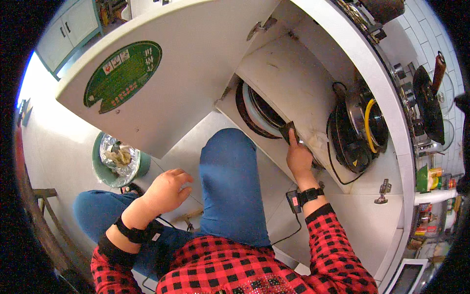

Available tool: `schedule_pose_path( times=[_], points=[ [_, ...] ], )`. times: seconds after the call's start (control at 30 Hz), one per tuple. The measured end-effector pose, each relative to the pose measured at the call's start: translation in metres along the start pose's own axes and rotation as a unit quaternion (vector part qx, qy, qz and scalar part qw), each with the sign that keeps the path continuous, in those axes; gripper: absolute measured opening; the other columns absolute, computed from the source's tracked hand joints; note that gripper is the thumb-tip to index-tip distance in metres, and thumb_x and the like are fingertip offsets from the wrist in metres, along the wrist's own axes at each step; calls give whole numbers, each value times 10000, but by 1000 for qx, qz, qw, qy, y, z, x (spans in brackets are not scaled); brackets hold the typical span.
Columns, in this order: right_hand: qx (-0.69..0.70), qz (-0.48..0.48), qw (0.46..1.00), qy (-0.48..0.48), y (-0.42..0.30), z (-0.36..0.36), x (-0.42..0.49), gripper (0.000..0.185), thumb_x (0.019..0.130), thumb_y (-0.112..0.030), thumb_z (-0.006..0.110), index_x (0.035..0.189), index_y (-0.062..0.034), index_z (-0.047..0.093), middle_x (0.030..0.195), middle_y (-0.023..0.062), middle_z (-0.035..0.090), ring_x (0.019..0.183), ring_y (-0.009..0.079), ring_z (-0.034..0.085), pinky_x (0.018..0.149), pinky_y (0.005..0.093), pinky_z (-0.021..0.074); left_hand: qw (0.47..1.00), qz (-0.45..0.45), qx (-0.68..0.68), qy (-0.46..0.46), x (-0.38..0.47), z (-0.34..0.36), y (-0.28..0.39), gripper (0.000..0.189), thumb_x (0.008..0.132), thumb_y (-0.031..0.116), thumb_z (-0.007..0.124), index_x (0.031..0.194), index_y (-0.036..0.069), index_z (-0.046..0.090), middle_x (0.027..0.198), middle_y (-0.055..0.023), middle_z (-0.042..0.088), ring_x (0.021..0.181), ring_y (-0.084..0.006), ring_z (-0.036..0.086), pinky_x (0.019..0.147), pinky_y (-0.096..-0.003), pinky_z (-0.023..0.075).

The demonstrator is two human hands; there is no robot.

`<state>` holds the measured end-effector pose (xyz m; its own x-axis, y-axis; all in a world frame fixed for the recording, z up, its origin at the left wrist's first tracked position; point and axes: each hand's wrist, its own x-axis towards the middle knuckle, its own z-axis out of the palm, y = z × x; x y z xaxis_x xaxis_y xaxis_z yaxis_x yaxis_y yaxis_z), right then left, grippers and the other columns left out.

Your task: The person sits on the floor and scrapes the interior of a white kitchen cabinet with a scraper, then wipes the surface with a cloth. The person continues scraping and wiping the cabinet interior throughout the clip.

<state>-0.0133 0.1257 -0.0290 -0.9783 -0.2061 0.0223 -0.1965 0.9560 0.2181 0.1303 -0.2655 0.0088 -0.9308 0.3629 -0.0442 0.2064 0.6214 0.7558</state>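
My right hand (pixel 300 161) reaches into an open cabinet, its index finger lying along a dark handle (pixel 288 132) at the lower shelf's front. The other fingers are curled and partly hidden, seemingly around the handle. Beside it, nested round pans (pixel 257 110) sit under the upper shelf board (pixel 284 73), one with a pale rim. What the handle joins cannot be seen clearly. My left hand (pixel 167 191) hovers above my bent leg, fingers loosely curled, thumb apart, holding nothing visible.
The open cabinet door (pixel 183 62) stands at the left, bearing a green oval sticker. A black electric pan (pixel 349 141) with a cord and a yellow-trimmed pot (pixel 371 125) occupy the upper shelf. A lined green bin (pixel 97 161) is on the floor; a frying pan (pixel 427 106) is on the stove.
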Motion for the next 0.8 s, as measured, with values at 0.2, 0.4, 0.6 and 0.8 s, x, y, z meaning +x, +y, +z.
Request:
schedule_pose_path(
  times=[0.2,0.4,0.6,0.8],
  points=[
    [-25,4,1000,-6,-12,-2,14,699,784,-53,495,1414,-228,245,951,202,615,747,324,628,635,428,518,1000,5,-10,2,2,3,0,210,766,143,608,944,32,604,926,-157,592,886,-349,568,788,-405,471],
    [-71,-10,997,38,-12,-5,12,655,778,-38,502,1385,-210,326,788,161,603,606,320,601,555,411,502,1000,2,-5,17,1,2,-4,205,756,148,594,930,39,603,890,-153,585,856,-350,566,777,-415,466],
    [-45,-65,991,104,-12,1,24,733,757,-24,496,1415,-235,252,874,167,600,750,326,611,611,436,512,1000,12,-2,3,0,2,-1,208,756,154,596,930,40,603,898,-153,586,856,-346,567,776,-414,465],
    [-135,-44,988,61,-6,3,14,695,785,-99,514,1415,-227,249,897,199,614,773,345,613,633,459,508,999,7,-4,33,-3,-4,0,207,756,155,599,928,40,607,901,-154,587,861,-347,567,780,-411,465]
  ],
)
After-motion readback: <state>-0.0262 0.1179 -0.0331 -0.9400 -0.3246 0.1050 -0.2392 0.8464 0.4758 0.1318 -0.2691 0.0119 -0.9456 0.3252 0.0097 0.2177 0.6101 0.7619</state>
